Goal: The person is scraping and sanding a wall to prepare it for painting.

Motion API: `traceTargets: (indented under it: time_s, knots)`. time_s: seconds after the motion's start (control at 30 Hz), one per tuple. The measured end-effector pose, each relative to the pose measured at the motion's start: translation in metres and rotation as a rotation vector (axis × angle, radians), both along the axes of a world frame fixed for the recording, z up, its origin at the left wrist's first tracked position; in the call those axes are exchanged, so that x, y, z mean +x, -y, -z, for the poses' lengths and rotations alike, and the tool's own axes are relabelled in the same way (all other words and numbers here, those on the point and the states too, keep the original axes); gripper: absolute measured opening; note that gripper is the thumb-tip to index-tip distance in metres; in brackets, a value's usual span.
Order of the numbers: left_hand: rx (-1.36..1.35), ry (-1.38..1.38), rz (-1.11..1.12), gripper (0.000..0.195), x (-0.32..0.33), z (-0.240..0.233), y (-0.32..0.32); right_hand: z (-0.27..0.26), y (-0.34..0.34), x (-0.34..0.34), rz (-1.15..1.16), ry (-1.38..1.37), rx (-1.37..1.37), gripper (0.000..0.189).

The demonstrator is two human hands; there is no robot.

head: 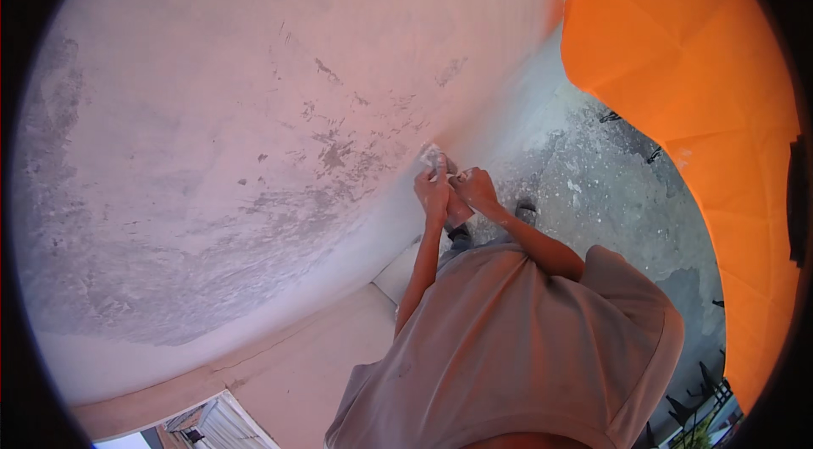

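Observation:
My left hand (432, 190) and my right hand (477, 190) are close together in front of my body, beside the wall. A putty-smeared scraper or spatula (430, 153) sticks out past the fingertips of my left hand, which grips it. A flat reddish-brown piece (458, 209) lies between and below the hands; whether it belongs to the same tool I cannot tell. The fingers of my right hand are curled near the tool, touching or holding something too small to make out. White dust or paste marks both hands.
A pale plastered wall (254, 150) with rough grey patches fills the left side. Bright orange sheeting (686, 68) hangs on the right. Below is a paint-spattered concrete floor (591, 195), with my shoe (526, 211) on it. A window opening (209, 427) shows at bottom left.

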State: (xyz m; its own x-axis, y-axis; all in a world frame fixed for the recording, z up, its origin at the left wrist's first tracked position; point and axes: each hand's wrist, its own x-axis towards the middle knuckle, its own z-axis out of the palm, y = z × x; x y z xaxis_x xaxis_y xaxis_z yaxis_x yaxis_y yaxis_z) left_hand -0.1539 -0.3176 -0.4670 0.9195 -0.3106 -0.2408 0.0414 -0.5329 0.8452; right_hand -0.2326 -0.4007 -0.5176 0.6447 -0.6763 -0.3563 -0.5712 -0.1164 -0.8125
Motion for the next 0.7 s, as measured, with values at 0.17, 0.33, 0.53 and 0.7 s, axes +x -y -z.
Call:
traceTargets:
  time_s: [0.17, 0.33, 0.53, 0.7]
  knots:
    - [-0.031, 0.224, 0.016, 0.045, 0.021, 0.03, 0.003, -0.009, 0.007, 0.014, 0.012, -0.014, -0.087, 0.039]
    - [-0.103, 0.147, 0.029, 0.043, 0.002, 0.028, 0.001, 0.004, 0.007, 0.001, -0.018, -0.059, -0.06, 0.037]
    - [-0.085, 0.207, 0.003, 0.05, 0.006, 0.003, 0.006, 0.009, 0.003, 0.007, -0.011, -0.011, -0.077, 0.045]
    - [-0.078, 0.237, 0.05, 0.049, 0.015, 0.011, 0.004, 0.003, 0.004, 0.009, -0.057, 0.016, -0.14, 0.046]
